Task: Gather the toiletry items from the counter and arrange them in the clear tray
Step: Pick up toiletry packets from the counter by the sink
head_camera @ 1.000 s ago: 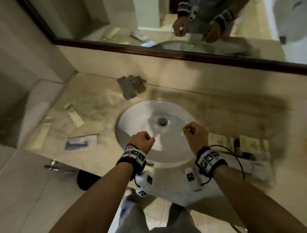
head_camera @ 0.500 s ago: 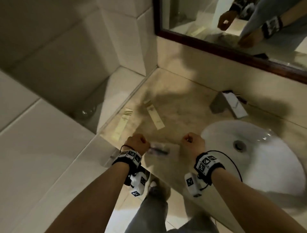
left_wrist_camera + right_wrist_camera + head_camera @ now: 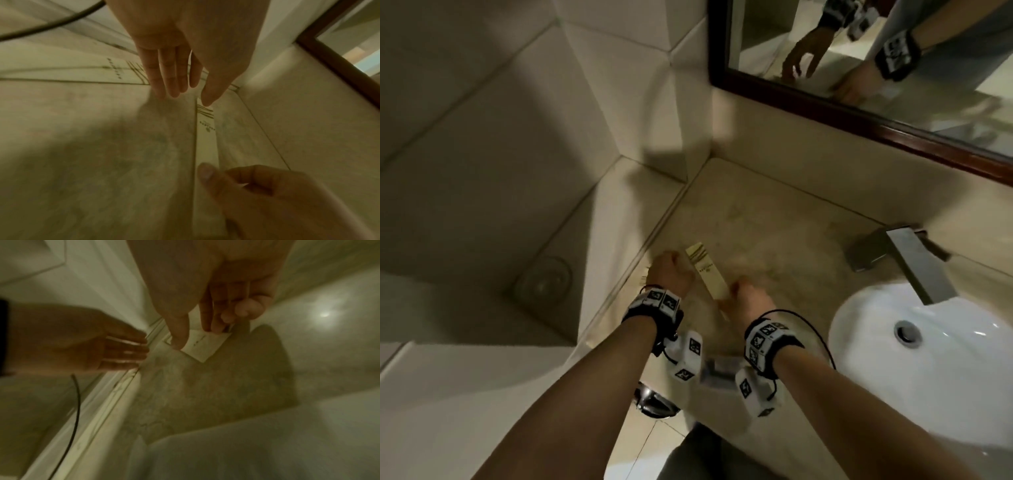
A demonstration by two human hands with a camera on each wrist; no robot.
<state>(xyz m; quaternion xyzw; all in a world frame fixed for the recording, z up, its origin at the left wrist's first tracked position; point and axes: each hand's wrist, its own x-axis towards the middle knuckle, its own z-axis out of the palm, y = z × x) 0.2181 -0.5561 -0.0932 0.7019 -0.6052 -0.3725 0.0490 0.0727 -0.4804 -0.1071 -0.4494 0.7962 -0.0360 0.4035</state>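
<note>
A long cream toiletry box [image 3: 707, 274] lies on the marble counter [image 3: 774, 233], left of the sink. My right hand [image 3: 195, 335] pinches its near end between thumb and fingers. My left hand [image 3: 185, 95] reaches down with straight fingers, its thumb tip at the far end of that box [image 3: 205, 138]. A second cream box [image 3: 102, 71] lies along the counter's left edge, partly under the left fingers. The clear tray is out of view.
A small wrapped packet [image 3: 717, 368] lies near the front edge between my wrists. The white sink [image 3: 876, 359] and steel faucet [image 3: 904, 260] are to the right. A glass [image 3: 544, 279] stands on the lower ledge at left. The mirror [image 3: 825, 102] hangs behind.
The head view swung left from the sink to the counter's left end. Both fists moved forward and opened; the right hand took hold of the cream box.
</note>
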